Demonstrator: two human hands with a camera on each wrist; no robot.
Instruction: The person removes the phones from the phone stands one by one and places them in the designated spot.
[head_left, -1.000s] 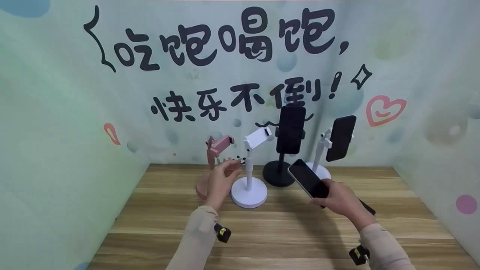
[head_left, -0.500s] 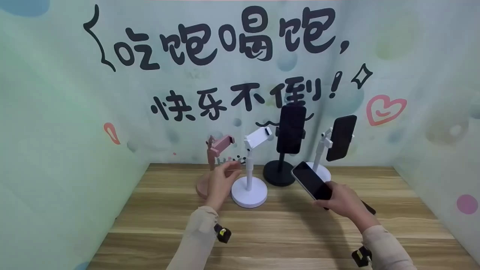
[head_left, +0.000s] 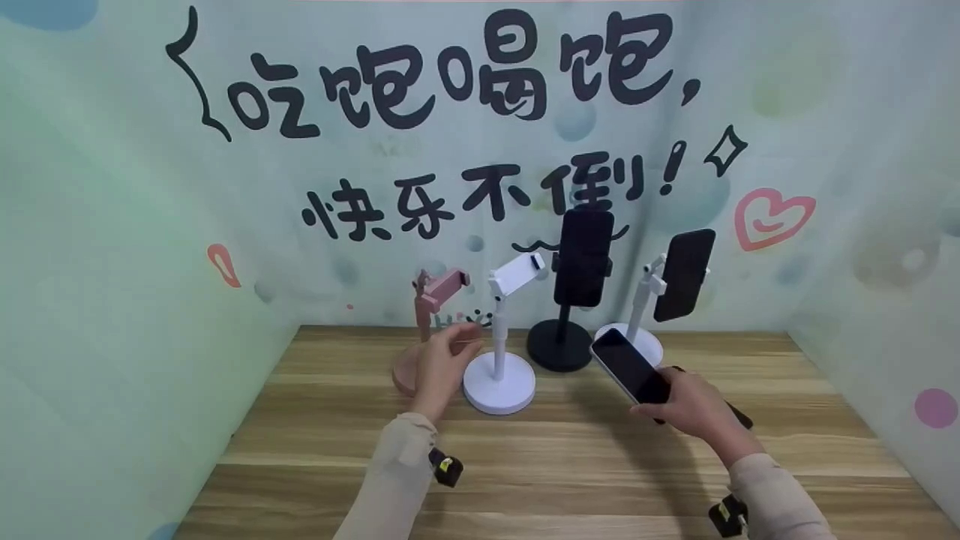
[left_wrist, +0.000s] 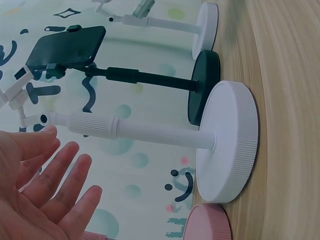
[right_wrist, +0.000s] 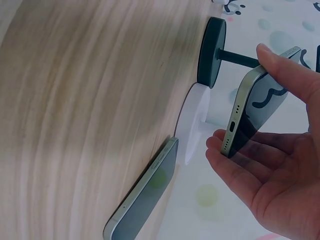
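Note:
My right hand grips a smartphone by its long sides and holds it above the table, dark screen up. In the right wrist view its bottom edge with the charging port shows between thumb and fingers. Another smartphone lies on the table below, mostly hidden by the hand in the head view. My left hand holds nothing, its fingers loosely bent, beside the post of a white phone stand with a bare clamp. Behind that hand is a pink phone stand, its clamp also bare.
A black phone stand at the back carries an upright phone. Right of it, another white phone stand carries a tilted phone. A printed curtain borders the wooden table at the back and sides.
My right hand has shifted slightly right and toward me with the smartphone in it. My left hand and the stands have stayed in place.

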